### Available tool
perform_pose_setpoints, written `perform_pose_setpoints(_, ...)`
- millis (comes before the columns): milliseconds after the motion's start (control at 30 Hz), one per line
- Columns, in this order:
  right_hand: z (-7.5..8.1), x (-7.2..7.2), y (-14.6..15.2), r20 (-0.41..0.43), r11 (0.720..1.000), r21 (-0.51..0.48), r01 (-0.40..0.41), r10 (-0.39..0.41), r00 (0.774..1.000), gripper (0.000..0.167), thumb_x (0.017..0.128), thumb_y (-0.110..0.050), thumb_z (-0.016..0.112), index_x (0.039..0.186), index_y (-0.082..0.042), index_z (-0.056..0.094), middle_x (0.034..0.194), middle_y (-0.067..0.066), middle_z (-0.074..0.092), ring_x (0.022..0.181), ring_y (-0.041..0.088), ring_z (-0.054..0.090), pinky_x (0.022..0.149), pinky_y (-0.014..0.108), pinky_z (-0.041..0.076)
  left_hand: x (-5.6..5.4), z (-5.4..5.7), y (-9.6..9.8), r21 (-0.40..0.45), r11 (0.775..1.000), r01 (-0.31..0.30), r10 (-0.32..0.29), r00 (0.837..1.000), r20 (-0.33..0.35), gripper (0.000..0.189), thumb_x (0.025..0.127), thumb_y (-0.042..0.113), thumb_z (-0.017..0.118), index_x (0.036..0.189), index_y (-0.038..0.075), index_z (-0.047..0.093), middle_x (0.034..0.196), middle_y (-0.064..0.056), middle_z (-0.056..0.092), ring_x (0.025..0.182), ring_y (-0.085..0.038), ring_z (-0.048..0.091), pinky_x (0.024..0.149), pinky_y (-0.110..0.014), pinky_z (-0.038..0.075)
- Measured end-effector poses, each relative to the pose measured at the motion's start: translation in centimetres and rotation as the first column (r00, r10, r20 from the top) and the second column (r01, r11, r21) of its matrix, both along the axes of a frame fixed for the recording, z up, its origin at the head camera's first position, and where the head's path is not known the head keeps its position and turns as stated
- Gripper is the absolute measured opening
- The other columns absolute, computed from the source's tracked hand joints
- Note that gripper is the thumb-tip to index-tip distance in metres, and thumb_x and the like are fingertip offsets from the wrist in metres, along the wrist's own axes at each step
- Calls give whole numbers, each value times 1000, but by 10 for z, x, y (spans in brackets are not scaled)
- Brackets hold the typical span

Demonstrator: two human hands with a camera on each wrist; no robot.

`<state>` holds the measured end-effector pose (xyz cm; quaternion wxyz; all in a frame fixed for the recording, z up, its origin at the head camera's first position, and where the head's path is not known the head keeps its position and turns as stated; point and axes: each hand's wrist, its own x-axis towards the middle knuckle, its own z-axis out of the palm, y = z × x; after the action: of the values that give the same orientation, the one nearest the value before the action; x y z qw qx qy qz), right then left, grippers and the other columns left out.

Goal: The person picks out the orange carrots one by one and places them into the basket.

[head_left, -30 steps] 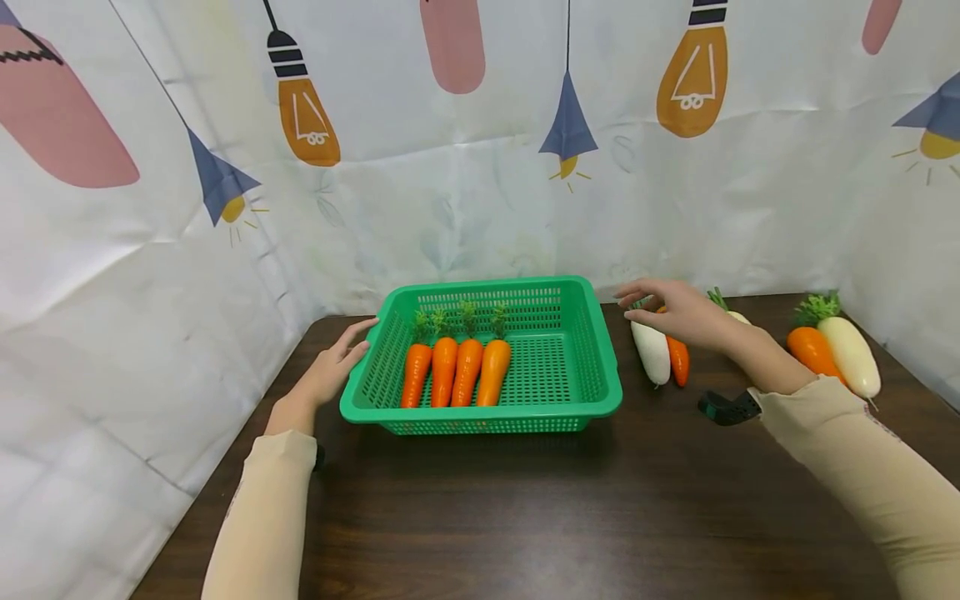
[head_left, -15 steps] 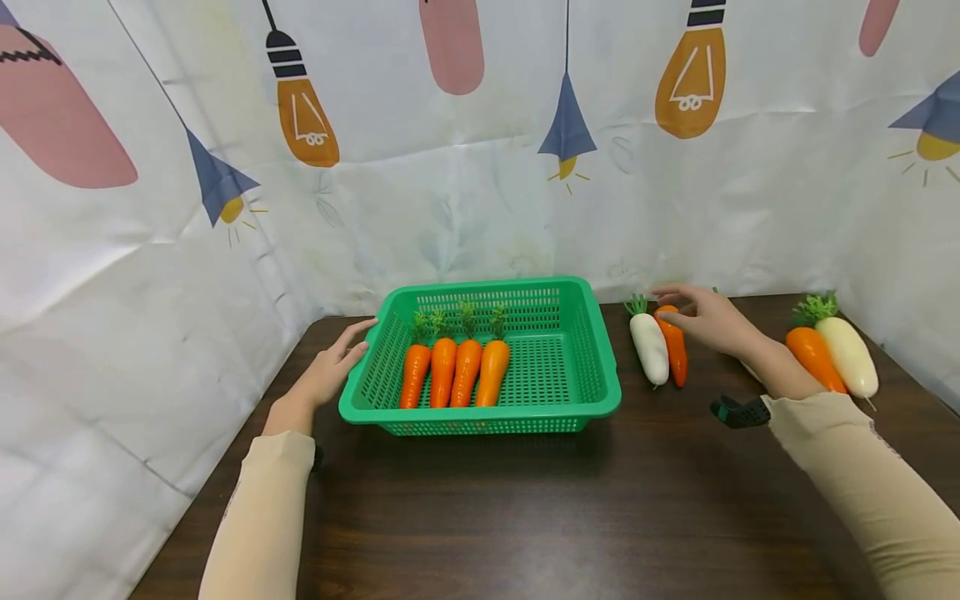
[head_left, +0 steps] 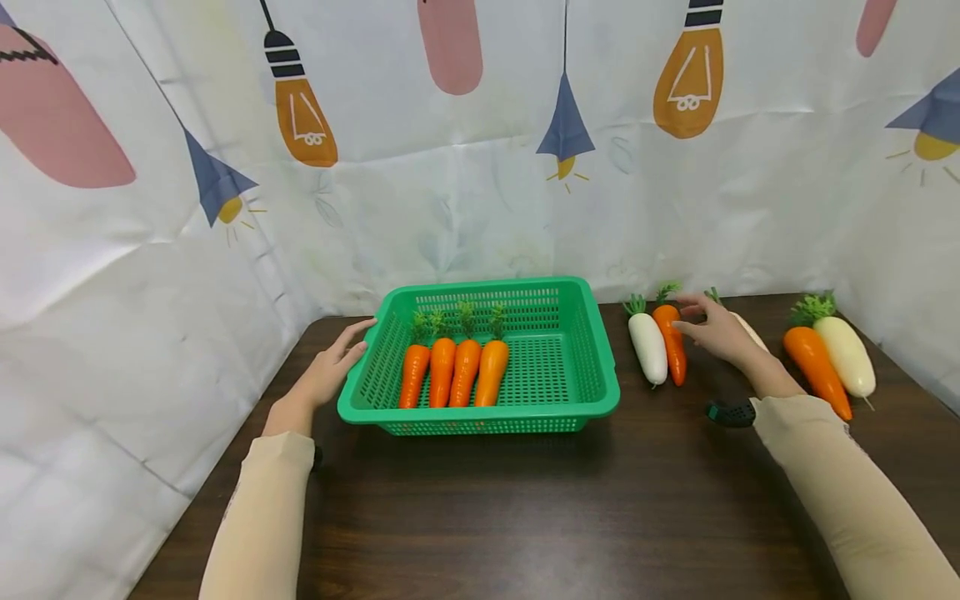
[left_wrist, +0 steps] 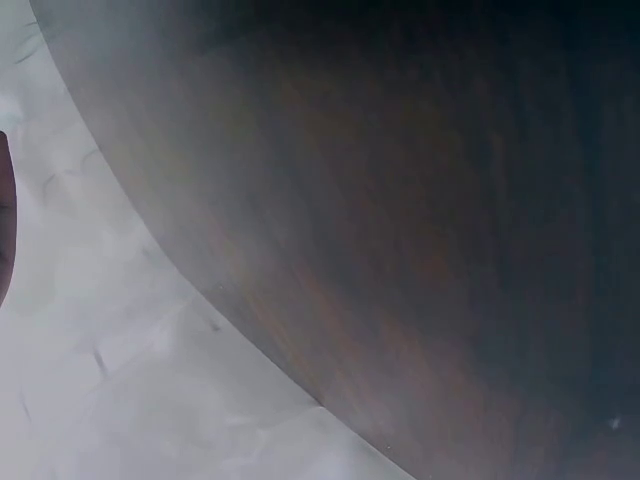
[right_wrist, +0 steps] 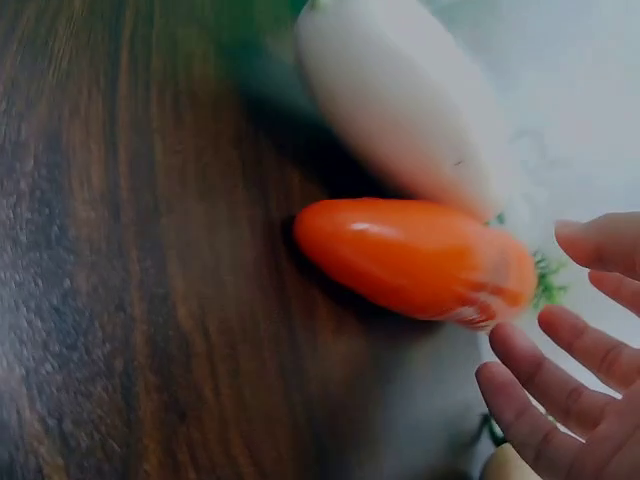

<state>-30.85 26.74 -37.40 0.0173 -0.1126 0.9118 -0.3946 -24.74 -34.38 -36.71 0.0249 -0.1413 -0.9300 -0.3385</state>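
Note:
My left hand rests at the left rim of a green plastic basket, its fingers fairly straight along the edge. Four-sided and slotted, the basket holds several orange carrots lying side by side on its left half. My right hand hovers over the table with fingers spread, just right of a single carrot. A white radish lies against that carrot's left side. In the right wrist view the fingertips are close to the leafy end of the carrot, holding nothing.
Partly behind my right hand lies another white radish. Farther right, a carrot and a white radish lie together on the dark wooden table. A patterned white curtain hangs right behind the table.
My right hand moved right from beside the basket, over the white radish, to the right side of the loose carrot, uncovering both. The left hand stayed at the basket's rim.

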Motion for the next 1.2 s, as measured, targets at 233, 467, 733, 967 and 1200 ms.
perform_pose_setpoints(233,-9,-10,2,58,999,-32,12,-10,998,66,109,-24,51,157,10,20,150,42,31,125,55,47,93,60,50,2,0,-1,9,1000,-7,7,1000,8,56,114,40,31,165,20,21,157,-33,34,137,-57,39,101,-77,35)
perform_pose_setpoints(467,-6,-13,-2,114,1000,-20,-1,3,993,74,108,-26,56,157,12,16,150,43,28,126,58,45,94,61,50,4,4,-3,7,1000,-3,3,1000,-4,56,114,39,32,165,20,21,157,-33,34,137,-57,39,101,-76,35)
perform_pose_setpoints(733,-1,-20,-6,136,1000,26,-13,10,991,75,105,-21,59,156,15,17,147,44,29,125,58,46,93,61,52,5,4,-4,15,1000,3,-3,1000,-1,55,114,39,32,165,21,21,155,-33,37,136,-58,40,101,-76,35)
perform_pose_setpoints(967,-2,-24,-3,190,999,46,-23,14,982,77,103,-17,58,156,15,13,150,46,22,128,60,42,92,61,52,1,2,-3,7,1000,-1,2,1000,-11,55,114,39,32,165,21,22,152,-33,41,134,-57,44,100,-75,38)
perform_pose_setpoints(1200,-5,-26,0,216,997,69,-38,22,976,77,101,-11,58,155,17,9,148,50,20,127,62,40,92,64,51,0,0,0,13,1000,-6,6,1000,-2,55,113,40,32,164,21,23,151,-33,42,131,-56,47,100,-74,39)
